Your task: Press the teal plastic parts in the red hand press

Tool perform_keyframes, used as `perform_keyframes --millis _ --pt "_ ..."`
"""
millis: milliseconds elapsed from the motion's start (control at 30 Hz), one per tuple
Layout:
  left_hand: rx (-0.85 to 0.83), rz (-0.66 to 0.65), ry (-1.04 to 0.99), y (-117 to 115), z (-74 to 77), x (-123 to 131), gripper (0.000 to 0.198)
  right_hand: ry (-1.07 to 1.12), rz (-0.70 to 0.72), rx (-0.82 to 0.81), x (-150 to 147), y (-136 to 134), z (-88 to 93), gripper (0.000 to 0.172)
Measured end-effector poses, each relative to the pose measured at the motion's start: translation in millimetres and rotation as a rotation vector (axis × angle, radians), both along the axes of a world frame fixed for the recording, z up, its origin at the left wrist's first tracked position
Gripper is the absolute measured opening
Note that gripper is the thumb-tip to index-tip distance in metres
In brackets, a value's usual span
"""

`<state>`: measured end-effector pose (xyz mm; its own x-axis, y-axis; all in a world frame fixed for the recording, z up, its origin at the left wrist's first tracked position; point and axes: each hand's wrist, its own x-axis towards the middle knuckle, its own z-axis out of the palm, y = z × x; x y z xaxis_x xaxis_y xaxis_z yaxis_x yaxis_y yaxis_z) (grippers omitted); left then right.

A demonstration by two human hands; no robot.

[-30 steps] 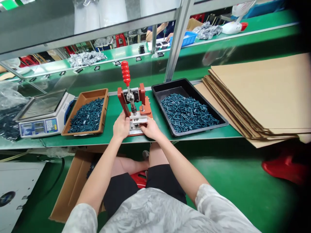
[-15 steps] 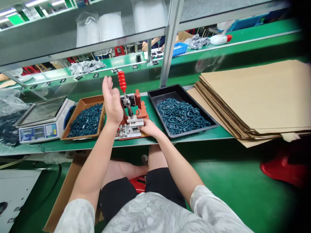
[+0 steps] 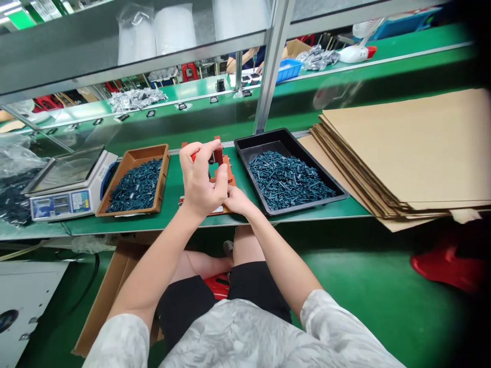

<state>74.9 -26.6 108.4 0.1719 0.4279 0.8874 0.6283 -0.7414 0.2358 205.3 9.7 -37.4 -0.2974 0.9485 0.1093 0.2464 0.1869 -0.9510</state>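
Observation:
My left hand (image 3: 203,179) is wrapped round the red handle (image 3: 194,156) of a clamp fixture (image 3: 229,171) on the green bench; only a bit of the handle shows between the fingers. Close beside it, my right hand (image 3: 238,200) is at the fixture's lower right side, its fingertips hidden behind the left hand. Left of the fixture, a brown tray (image 3: 164,176) holds a heap of small dark teal parts (image 3: 136,186). A black tray (image 3: 264,143) with more such parts (image 3: 289,179) lies to the right.
A scale (image 3: 61,202) and a plastic bag of dark parts (image 3: 17,197) stand at the far left. Stacked cardboard sheets (image 3: 406,148) cover the right side. A metal post (image 3: 271,71) rises behind the black tray. Across the bench, a person's arms are partly visible.
My left hand has moved right, from open beside the red handle to closed round it, and the handle has come down. My right hand has stayed by the fixture. The view has shifted slightly.

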Motion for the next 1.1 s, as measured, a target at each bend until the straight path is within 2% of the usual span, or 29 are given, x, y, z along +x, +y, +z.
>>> perform_keyframes --millis 200,367,433,533,667,733,767,800,867,933,967,1000,1033,1100 --pt "-0.051 -0.052 -0.069 7 15.4 7 0.032 -0.132 -0.06 -0.014 -2 -2 0.9 0.036" --pt "0.088 -0.023 -0.11 -11 5.5 12 0.029 -0.125 -0.069 -0.015 -1 -2 5.6 0.037" --pt "0.106 -0.024 -0.07 -11 3.3 9 0.033 -0.1 -0.042 -0.01 1 -1 5.9 0.038" --pt "0.026 -0.029 -0.016 15 15.0 2 0.039 -0.087 -0.01 0.005 2 1 1.2 0.033" --pt "-0.203 0.077 0.028 69 52.2 -1 0.051 -0.163 -0.092 0.068 -2 -2 -9.7 0.021" --pt "-0.265 0.096 0.064 77 62.7 -3 0.058 -0.195 -0.142 0.124 -5 -6 -13.7 0.019" --pt "-0.267 0.078 0.08 74 61.6 -6 0.063 -0.2 -0.156 0.161 -6 -9 -15.2 0.02" --pt "-0.254 0.049 0.091 67 54.8 -12 0.068 -0.198 -0.16 0.202 -7 -11 -16.5 0.021" --pt "-0.19 0.008 0.087 47 23.9 -28 0.07 -0.183 -0.143 0.27 -9 -14 -18.4 0.024" --pt "-0.132 0.063 0.029 28 -24.8 -53 0.069 -0.167 -0.123 0.292 -10 -15 -19.4 0.028" --pt "-0.126 0.148 -0.038 22 -51.8 -66 0.069 -0.169 -0.119 0.288 -11 -15 -19.4 0.03" --pt "-0.202 0.237 -0.084 18 -78.1 -78 0.069 -0.178 -0.118 0.283 -13 -15 -19.2 0.031" --pt "-0.349 0.278 -0.085 16 -102.0 -90 0.068 -0.196 -0.122 0.278 -15 -16 -18.6 0.033" --pt "-0.656 0.267 -0.107 17 -138.5 -105 0.057 -0.245 -0.151 0.258 -20 -17 -17.0 0.034"
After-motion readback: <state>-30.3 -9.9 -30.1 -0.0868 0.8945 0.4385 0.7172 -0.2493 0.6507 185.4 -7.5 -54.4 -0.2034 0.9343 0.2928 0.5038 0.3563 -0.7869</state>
